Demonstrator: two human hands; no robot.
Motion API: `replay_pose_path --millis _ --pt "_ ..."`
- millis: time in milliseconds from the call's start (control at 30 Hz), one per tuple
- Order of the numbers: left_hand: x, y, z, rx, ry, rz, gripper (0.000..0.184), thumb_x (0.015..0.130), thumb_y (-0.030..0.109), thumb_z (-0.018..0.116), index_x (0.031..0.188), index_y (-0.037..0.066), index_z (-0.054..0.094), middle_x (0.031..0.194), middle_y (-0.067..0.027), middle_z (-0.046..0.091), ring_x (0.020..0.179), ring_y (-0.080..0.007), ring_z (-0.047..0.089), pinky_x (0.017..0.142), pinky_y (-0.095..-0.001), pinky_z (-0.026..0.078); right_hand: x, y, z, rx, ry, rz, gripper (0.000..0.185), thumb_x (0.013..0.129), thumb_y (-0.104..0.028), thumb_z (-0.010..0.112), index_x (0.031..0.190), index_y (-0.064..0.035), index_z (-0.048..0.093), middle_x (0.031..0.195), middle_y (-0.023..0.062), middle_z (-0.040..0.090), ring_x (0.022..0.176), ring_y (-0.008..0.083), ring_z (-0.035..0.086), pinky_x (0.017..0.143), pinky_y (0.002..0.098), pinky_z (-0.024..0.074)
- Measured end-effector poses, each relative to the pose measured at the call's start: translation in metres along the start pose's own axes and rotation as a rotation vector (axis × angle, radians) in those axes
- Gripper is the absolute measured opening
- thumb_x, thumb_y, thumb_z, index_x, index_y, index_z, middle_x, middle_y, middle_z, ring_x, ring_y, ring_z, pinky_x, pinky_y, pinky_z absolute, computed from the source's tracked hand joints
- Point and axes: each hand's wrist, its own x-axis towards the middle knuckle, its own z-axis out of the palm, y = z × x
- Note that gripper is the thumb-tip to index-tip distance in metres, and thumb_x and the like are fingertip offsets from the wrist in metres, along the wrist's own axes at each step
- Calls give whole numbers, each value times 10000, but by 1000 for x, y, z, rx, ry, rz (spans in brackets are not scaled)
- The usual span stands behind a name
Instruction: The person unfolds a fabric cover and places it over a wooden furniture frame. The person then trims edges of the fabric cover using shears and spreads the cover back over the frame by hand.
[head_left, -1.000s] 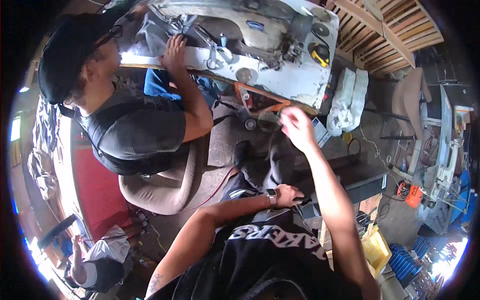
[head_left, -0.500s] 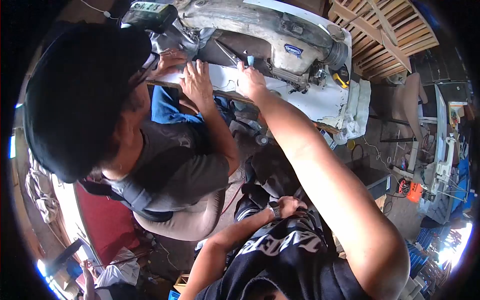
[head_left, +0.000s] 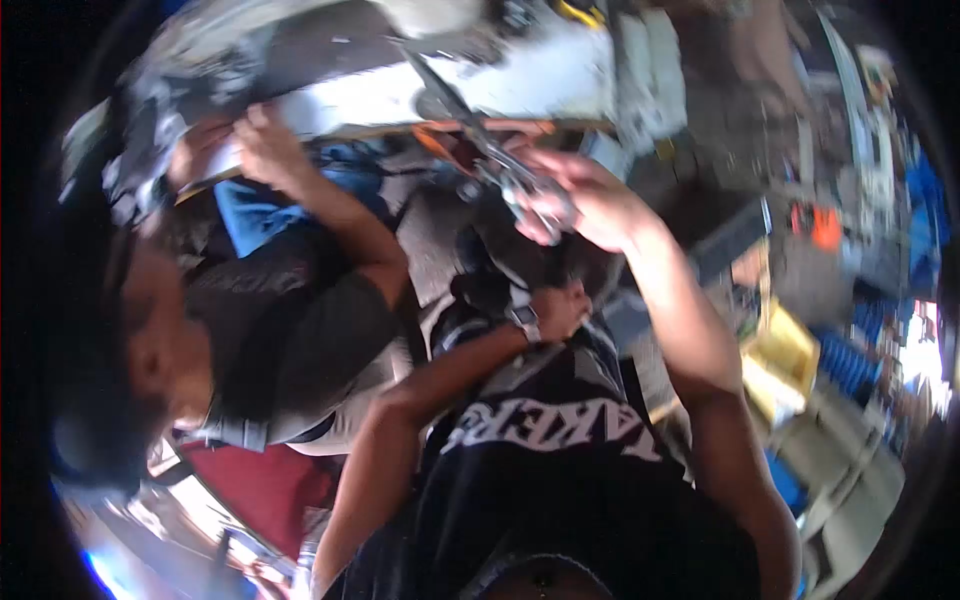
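- R hand (head_left: 590,200): fingers curled round handle end of metal scissors (head_left: 462,112); thumb/finger placement in loops too blurred to tell.
- Scissors: held up in front of the wearer, blades pointing fwd & left, apparently together; tips overlap white tabletop (head_left: 360,100) in view, can't tell height above it.
- L hand (head_left: 560,312): down at wearer's front, fingers partly bent; can't tell if pinching anything. Watch (head_left: 525,322) on that wrist.
- Step in hand, my read: scissors being carried, not cutting. Next move prob. calls for firm grip on handles, blades kept together & pointed away from ppl.
- Farther L: co-worker's hand (head_left: 268,150) at tabletop edge, well apart from scissors.
- Under tabletop edge: orange part (head_left: 435,140), near blades in view.
- Far R: yellow container (head_left: 785,355), beyond R arm.
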Motion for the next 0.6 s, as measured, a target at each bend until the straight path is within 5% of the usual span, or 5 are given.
replay_pose_path --millis 67,133,333,433,600 --pt "-2 -1 -2 -1 -82 123 173 822 242 516 903 110 593 894 -99 603 667 -288 597 574 -408 483 -94 19 -22 -8 134 85 471 805 -196 607 1188 41 470 647 8 509 514 95 501 446 227 386" --pt "3 23 -12 -55 -293 -117 228 851 278 499 958 92 577 906 -121 619 767 -324 614 659 -428 494 -180 45 -42 -73 310 256 418 834 -243 588 1119 49 498 603 6 506 442 93 481 417 215 375" --pt "-7 31 9 -91 -459 -255 375 772 237 618 1110 110 516 1010 -119 597 884 -327 593 739 -414 485 -318 146 -5 199 716 568 496 845 -448 566 1024 11 510 555 21 520 429 100 512 393 218 388" --pt "-11 26 21 -166 -400 -236 366 767 186 617 1108 93 523 1015 -124 595 891 -324 591 755 -401 482 -339 173 20 566 699 682 527 850 -501 528 1101 -38 502 709 -1 524 565 90 533 498 215 426" --pt "15 22 23 -343 8 -315 265 728 119 676 955 43 563 871 -146 617 822 -318 603 707 -369 477 -333 178 33 504 570 742 592 837 -536 521 1190 -64 463 868 -12 500 798 87 487 633 229 433"
